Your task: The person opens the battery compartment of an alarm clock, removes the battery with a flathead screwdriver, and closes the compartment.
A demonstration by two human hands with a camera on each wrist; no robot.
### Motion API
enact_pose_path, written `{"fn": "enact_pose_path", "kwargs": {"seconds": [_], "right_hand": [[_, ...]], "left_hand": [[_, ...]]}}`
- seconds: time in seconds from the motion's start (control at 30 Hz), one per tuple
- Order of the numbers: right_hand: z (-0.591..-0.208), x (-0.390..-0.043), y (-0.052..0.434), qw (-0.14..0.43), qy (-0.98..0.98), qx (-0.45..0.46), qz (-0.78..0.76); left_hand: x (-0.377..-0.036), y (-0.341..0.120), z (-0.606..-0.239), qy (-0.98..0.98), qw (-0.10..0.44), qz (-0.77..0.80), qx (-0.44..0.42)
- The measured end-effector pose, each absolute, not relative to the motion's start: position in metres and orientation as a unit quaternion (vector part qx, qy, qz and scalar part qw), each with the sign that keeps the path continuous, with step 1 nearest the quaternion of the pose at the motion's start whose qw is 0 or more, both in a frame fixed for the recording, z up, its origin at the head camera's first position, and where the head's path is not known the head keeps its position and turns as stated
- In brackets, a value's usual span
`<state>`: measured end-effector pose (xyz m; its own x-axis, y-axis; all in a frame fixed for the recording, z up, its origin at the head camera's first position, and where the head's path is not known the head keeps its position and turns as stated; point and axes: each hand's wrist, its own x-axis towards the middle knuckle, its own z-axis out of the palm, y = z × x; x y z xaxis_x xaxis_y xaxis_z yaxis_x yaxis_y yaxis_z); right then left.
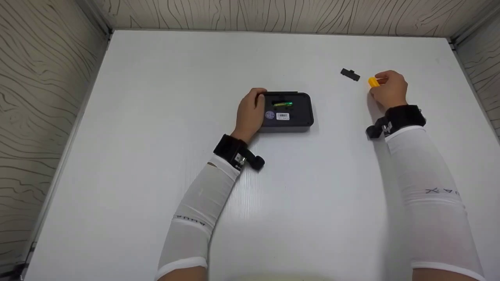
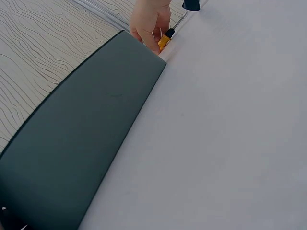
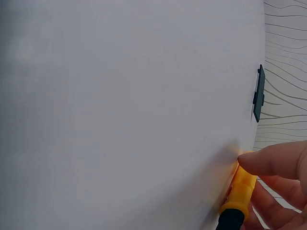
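Note:
My left hand (image 1: 252,113) grips the left side of a black box-shaped device (image 1: 300,117), which lies with its labelled face up. A green-and-yellow battery (image 1: 283,104) shows in a slot in that face. In the left wrist view the device's dark side (image 2: 91,120) fills the left; the left hand's fingers are hidden there. Farther right, my right hand (image 1: 390,89) holds a screwdriver by its yellow handle (image 3: 243,184), between thumb and fingers. Its black collar and thin metal shaft (image 2: 181,20) show in the left wrist view.
A small black battery cover (image 1: 350,74) lies on the white table (image 1: 156,97), left of the right hand. Wood-patterned panels (image 1: 273,15) stand along the table's back and sides.

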<state>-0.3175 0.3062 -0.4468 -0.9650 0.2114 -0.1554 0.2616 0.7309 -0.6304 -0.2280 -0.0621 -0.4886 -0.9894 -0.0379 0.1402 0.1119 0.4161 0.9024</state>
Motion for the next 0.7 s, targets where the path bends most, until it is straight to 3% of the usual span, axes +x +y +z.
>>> {"fn": "enact_pose_path", "kwargs": {"seconds": [0.43, 0.7], "right_hand": [[-0.436, -0.311, 0.306, -0.006, 0.94, 0.099, -0.326], [-0.41, -0.294, 0.266, -0.012, 0.935, 0.021, -0.355]], "left_hand": [[-0.228, -0.061, -0.486, -0.84, 0.066, -0.539, -0.021], [-0.228, -0.063, -0.487, -0.839, 0.067, -0.54, -0.019]]}}
